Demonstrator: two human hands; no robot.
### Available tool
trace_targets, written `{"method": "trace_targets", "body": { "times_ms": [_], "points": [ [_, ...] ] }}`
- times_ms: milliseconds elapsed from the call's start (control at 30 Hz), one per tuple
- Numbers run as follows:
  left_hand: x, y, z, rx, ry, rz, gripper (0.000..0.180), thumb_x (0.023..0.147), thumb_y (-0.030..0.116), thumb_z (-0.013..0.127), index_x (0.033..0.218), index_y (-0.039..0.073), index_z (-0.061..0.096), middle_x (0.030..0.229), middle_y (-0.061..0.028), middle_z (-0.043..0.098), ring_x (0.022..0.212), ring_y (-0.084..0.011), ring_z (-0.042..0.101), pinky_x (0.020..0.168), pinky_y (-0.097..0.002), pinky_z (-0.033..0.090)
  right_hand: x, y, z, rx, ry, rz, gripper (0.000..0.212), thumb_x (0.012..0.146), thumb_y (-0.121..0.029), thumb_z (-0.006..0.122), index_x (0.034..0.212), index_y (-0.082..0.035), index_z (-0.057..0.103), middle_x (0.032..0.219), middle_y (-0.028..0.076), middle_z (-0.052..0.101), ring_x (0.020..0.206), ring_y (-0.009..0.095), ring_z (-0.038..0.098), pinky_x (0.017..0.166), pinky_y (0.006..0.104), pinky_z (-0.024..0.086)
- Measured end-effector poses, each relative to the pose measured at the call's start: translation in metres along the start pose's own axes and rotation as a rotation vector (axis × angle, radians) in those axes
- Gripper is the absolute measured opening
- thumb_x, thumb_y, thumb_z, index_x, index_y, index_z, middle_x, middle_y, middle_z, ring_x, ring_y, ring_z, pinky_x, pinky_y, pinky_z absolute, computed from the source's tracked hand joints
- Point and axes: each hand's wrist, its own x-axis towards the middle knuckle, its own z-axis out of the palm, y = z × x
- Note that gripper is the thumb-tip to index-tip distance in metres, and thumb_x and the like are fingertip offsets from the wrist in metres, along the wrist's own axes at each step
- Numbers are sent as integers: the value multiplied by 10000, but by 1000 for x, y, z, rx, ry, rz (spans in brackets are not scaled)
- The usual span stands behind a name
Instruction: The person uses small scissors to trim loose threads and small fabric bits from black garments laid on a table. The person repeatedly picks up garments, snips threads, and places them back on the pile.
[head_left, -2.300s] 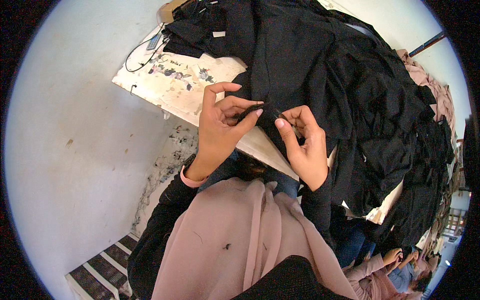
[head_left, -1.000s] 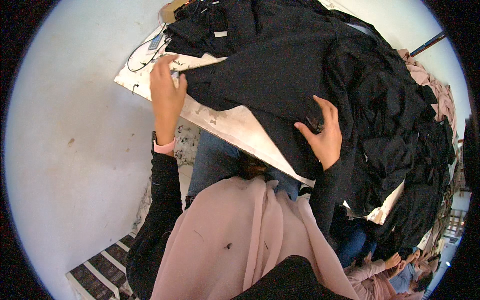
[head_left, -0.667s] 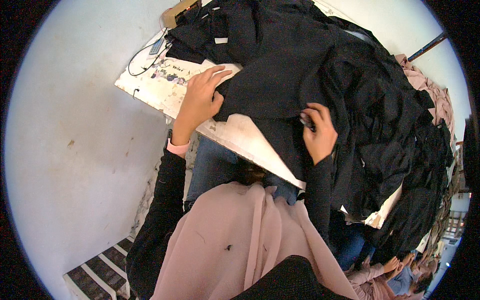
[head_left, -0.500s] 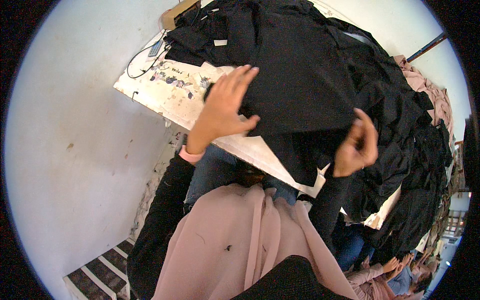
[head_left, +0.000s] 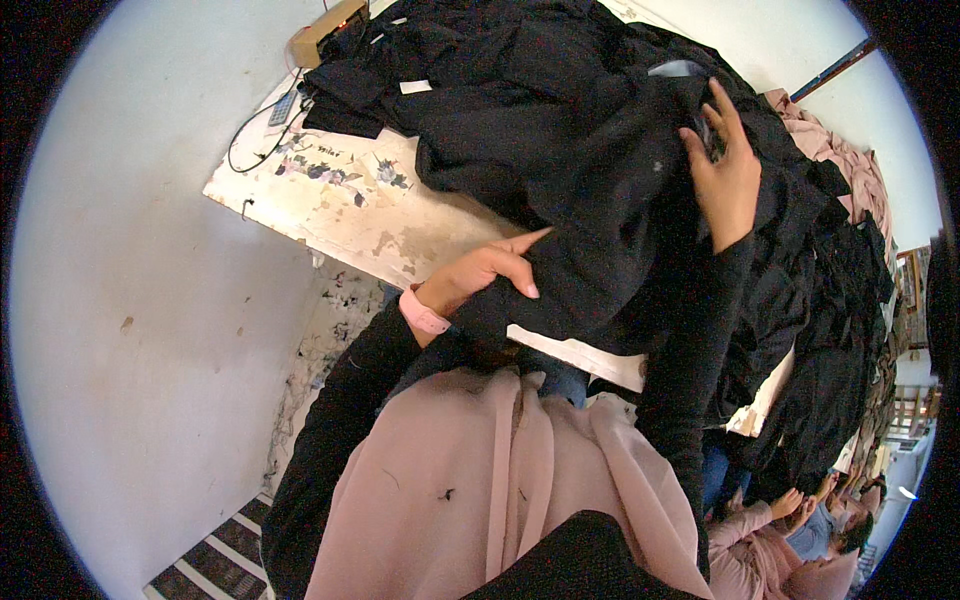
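Observation:
A large piece of black cloth [head_left: 590, 230] lies bunched over the table, its near part hanging past the table's front edge. My left hand [head_left: 475, 275], with a pink band at the wrist, grips its near left part. The thumb lies on top and the index finger is stretched out; the other fingers are hidden. Farther off to the right, my right hand [head_left: 727, 175] is open over the black cloth, thumb and fingers apart.
The worn white table [head_left: 400, 245] bears more black garments [head_left: 470, 60]. At its far left are a brown box [head_left: 328, 35], a cable and a small remote-like device [head_left: 283, 107]. Pink cloth [head_left: 830, 155] lies at the far right. Other people [head_left: 790, 540] sit at lower right.
My left hand has come down and nearer, from spread above the cloth to gripping it. My right hand has moved away from me and opened. The flat cloth is now bunched up.

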Motion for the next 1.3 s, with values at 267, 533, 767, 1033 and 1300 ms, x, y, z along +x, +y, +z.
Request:
{"method": "trace_targets", "body": {
  "times_ms": [267,533,767,1033,1300],
  "points": [
    [-14,9,9,221,209,118,850,728,-67,561,1531,-4,287,1373,-139,564,1132,-176,608,986,-274,469,-77,-30,-5,497,-64,47,140,892,-95,712,1003,-10,725,918,74,723,833,115,645,735,253,491],
    [-8,-7,5,1196,203,260,582,859,-13,491,1435,4,414,1358,-170,565,1254,-299,544,1071,-382,401,-109,-68,-13,566,-264,44,304,815,-27,749,1116,-51,719,909,87,719,695,103,605,669,246,491],
    [-14,-13,17,1607,321,346,486,829,29,541,1313,4,510,1145,-269,626,1064,-469,573,933,-529,445,-119,-70,-29,496,-235,-92,310,833,-163,756,1092,-38,638,855,137,700,736,267,694,665,347,528],
    [-13,-9,28,1702,335,426,467,796,9,543,1262,15,559,1005,-272,658,934,-465,614,832,-530,484,-127,-68,-39,332,-355,-9,226,925,-245,663,983,-53,559,802,151,689,698,347,691,596,399,522],
    [-18,-8,27,1769,403,459,430,814,6,512,1239,18,575,1076,-273,645,1000,-446,609,872,-509,481,-132,-66,-32,389,-302,-6,175,920,-196,671,965,-54,578,790,144,685,698,325,697,590,388,514]
  ]
}}
